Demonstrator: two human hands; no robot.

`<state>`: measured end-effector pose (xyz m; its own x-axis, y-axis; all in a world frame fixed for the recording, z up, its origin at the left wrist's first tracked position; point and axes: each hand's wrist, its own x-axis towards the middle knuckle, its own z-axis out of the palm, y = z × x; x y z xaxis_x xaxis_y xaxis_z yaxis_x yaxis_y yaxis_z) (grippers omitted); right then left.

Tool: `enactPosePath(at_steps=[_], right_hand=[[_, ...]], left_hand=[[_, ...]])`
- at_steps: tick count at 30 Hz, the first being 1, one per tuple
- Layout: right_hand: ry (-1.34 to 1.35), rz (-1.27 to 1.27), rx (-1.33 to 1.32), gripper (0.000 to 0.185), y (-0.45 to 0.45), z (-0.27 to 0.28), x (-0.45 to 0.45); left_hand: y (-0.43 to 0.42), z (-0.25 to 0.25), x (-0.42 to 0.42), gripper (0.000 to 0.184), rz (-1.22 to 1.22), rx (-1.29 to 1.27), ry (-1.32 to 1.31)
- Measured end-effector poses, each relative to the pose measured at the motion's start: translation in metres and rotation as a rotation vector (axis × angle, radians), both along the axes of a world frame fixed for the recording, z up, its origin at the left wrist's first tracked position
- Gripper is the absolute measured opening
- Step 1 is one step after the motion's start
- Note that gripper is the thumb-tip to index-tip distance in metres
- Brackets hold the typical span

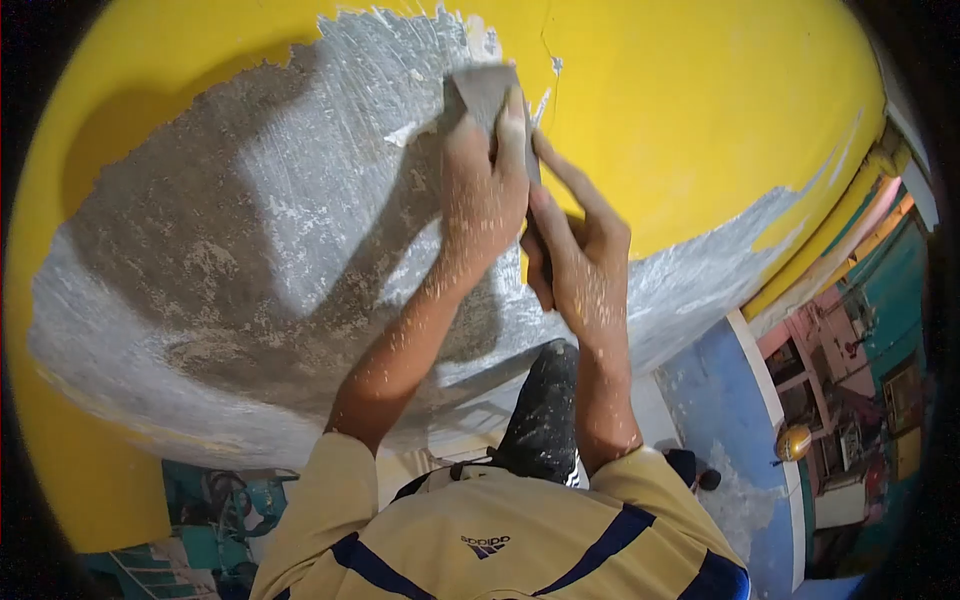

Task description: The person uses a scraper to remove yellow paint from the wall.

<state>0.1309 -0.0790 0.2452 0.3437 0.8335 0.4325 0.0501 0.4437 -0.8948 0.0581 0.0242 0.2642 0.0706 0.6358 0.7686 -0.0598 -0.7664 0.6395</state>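
Note:
A scraper with a broad grey blade (487, 88) lies against the wall, at the border between yellow paint (690, 110) and bared grey plaster (340, 140). My left hand (480, 195) grips the blade from the left, fingers pressed on its flat face. Lower down and to the right, my right hand (590, 265) is closed round the tool's narrow dark lower part, with one finger stretched up along the wall. White paint flecks cover both hands and forearms. A ragged paint edge and a loose flake (405, 133) show near the blade.
A crack (556, 66) runs through the yellow paint above right. Below, a dark-trousered leg (545, 415) stands near a blue floor area (715, 400). Shelves with clutter (825, 350) and a yellow round object (794, 443) are at the right. Green items (240, 505) lie at lower left.

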Motion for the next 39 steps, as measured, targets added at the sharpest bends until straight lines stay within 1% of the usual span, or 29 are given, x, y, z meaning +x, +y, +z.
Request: enactPosePath(at_steps=[1, 2, 3, 4, 6, 7, 10, 11, 14, 15, 17, 18, 19, 22, 25, 28, 29, 32, 34, 38, 39], right_hand=[[0.057, 0.030, -0.026, 0.045, -0.004, -0.006, -0.003], [0.029, 0.030, -0.034, 0.045, -0.007, -0.011, -0.003], [0.033, 0.025, -0.020, 0.045, -0.007, -0.011, -0.004], [0.038, 0.019, -0.011, 0.045, -0.006, -0.011, -0.005], [-0.007, -0.001, 0.072, 0.045, 0.004, -0.007, -0.003], [-0.030, -0.007, 0.114, 0.045, 0.009, -0.004, -0.001], [-0.087, 0.006, 0.123, 0.044, 0.013, 0.021, 0.002], [-0.075, 0.038, 0.152, 0.044, 0.013, 0.027, 0.002], [-0.073, 0.065, 0.146, 0.045, 0.010, 0.024, 0.003], [-0.055, 0.070, 0.100, 0.046, 0.006, 0.018, 0.002], [-0.019, 0.080, 0.010, 0.047, -0.005, 0.003, 0.000], [-0.007, 0.090, 0.016, 0.047, -0.004, 0.002, -0.001], [0.008, 0.099, 0.013, 0.047, -0.005, 0.000, -0.002], [0.029, 0.117, 0.028, 0.048, -0.009, 0.002, -0.005], [0.037, 0.121, 0.020, 0.047, -0.014, 0.008, -0.005], [-0.037, 0.074, 0.099, 0.047, -0.002, -0.003, -0.004], [-0.052, 0.076, 0.064, 0.048, -0.005, 0.001, -0.003], [-0.101, 0.025, 0.090, 0.049, -0.003, 0.002, -0.005], [-0.133, 0.008, 0.090, 0.048, -0.001, 0.000, -0.003], [-0.164, -0.011, 0.128, 0.048, 0.008, -0.007, -0.002], [-0.165, -0.013, 0.128, 0.047, 0.009, -0.007, -0.002]], left_hand=[[-0.001, -0.009, 0.003, 0.049, -0.031, -0.010, -0.051], [-0.001, -0.016, 0.008, 0.049, -0.066, -0.025, -0.097], [-0.004, -0.018, 0.011, 0.051, -0.023, 0.001, -0.155], [-0.004, -0.018, 0.009, 0.052, -0.005, -0.007, -0.096], [-0.003, -0.003, 0.001, 0.053, 0.037, -0.025, 0.018], [-0.009, 0.011, 0.001, 0.055, 0.028, 0.004, -0.017], [0.003, 0.033, 0.003, 0.056, 0.026, 0.036, -0.063], [0.005, 0.039, 0.004, 0.056, 0.042, 0.002, -0.068], [0.007, 0.034, 0.001, 0.056, -0.009, 0.025, -0.057], [0.001, 0.026, -0.001, 0.055, 0.065, 0.009, -0.010], [0.000, 0.004, -0.002, 0.054, 0.023, -0.016, -0.015], [-0.002, -0.002, -0.002, 0.054, -0.002, -0.032, -0.015], [-0.003, -0.005, -0.007, 0.037, -0.076, -0.188, 0.043], [-0.005, 0.002, -0.008, 0.038, -0.131, -0.226, 0.020], [-0.002, 0.002, -0.006, 0.038, -0.079, -0.160, 0.009], [-0.005, 0.004, -0.005, 0.050, 0.020, -0.035, 0.013], [-0.003, 0.003, -0.004, 0.049, 0.001, -0.067, -0.013], [0.004, 0.001, -0.002, 0.049, -0.046, -0.091, -0.033], [0.003, 0.002, -0.001, 0.049, -0.049, -0.063, -0.055], [-0.006, 0.007, -0.004, 0.050, -0.016, -0.100, -0.026], [-0.005, 0.008, -0.005, 0.049, 0.006, -0.075, -0.008]])
